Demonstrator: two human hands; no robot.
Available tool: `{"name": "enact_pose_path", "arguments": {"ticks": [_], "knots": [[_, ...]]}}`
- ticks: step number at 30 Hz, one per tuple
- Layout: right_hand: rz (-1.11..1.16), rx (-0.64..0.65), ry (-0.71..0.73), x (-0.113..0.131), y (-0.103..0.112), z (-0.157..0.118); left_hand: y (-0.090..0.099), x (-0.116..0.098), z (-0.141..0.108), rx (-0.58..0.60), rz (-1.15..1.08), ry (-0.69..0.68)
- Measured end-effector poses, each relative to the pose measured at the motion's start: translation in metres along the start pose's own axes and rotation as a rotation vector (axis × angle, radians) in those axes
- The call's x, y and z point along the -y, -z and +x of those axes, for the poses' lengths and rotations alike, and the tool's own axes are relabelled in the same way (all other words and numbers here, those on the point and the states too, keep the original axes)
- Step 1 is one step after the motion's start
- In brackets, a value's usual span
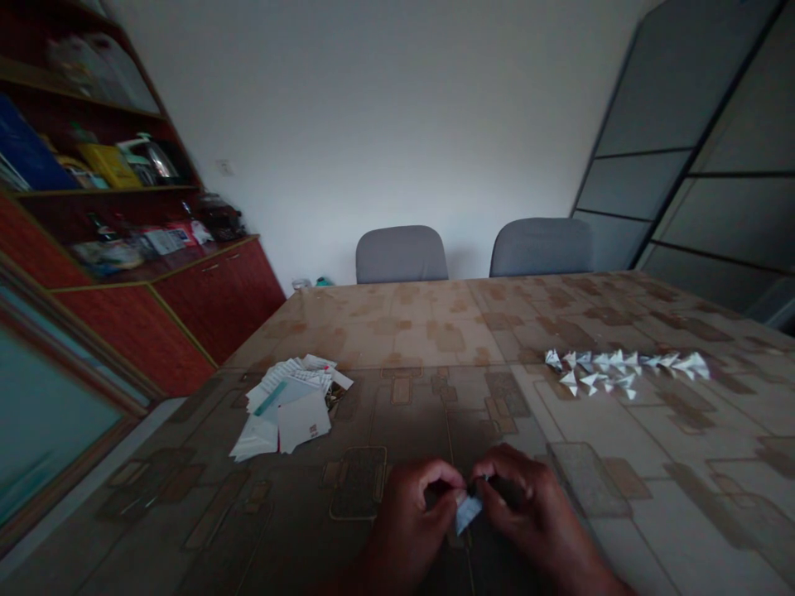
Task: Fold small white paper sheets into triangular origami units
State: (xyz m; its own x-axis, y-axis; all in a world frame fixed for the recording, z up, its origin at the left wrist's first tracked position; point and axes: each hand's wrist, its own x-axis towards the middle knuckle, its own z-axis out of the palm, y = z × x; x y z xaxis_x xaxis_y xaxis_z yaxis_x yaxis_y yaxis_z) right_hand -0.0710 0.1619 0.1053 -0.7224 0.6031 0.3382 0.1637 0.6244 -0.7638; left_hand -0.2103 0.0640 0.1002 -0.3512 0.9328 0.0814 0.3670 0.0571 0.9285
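Close to the table's near side, a small folded piece of paper (467, 515) is pinched between my two hands. My left hand (417, 507) grips its left edge with thumb and forefinger. On the other side, my right hand (525, 501) has its thumb and forefinger closed at the paper's upper right. The paper is pale and roughly triangular; its top is partly hidden by my fingertips. Off to the right lie several small folded paper pieces (612, 364), pointed in shape and set in two rough rows. A fanned pile of paper slips and cards (304, 420) rests on the left.
A patterned cloth covers the table (428, 319). Two grey chairs, a left chair (402, 254) and a right chair (542, 247), stand behind its far edge. A red-brown cabinet (217, 302) with loaded shelves is at left, and a grey panelled wardrobe (646, 124) at right.
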Motion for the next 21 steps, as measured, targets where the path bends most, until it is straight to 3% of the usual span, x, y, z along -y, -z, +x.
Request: {"name": "enact_pose_path", "arguments": {"ticks": [4,8,12,17,21], "knots": [[0.274,0.065,-0.182,-0.004,0.002,-0.001,0.002,0.002,0.004,0.070,-0.145,0.080],[0.432,0.066,-0.250,-0.005,0.008,-0.001,0.007,0.005,0.008,0.130,-0.347,0.159],[0.500,0.109,-0.208,0.000,0.013,-0.001,0.011,0.008,0.007,0.143,-0.507,0.278],[0.480,0.185,-0.053,0.007,0.015,0.001,0.008,0.011,0.004,0.244,-0.635,0.383],[0.474,0.143,-0.088,0.005,0.017,0.003,0.009,0.009,0.008,0.215,-0.594,0.263]]}}
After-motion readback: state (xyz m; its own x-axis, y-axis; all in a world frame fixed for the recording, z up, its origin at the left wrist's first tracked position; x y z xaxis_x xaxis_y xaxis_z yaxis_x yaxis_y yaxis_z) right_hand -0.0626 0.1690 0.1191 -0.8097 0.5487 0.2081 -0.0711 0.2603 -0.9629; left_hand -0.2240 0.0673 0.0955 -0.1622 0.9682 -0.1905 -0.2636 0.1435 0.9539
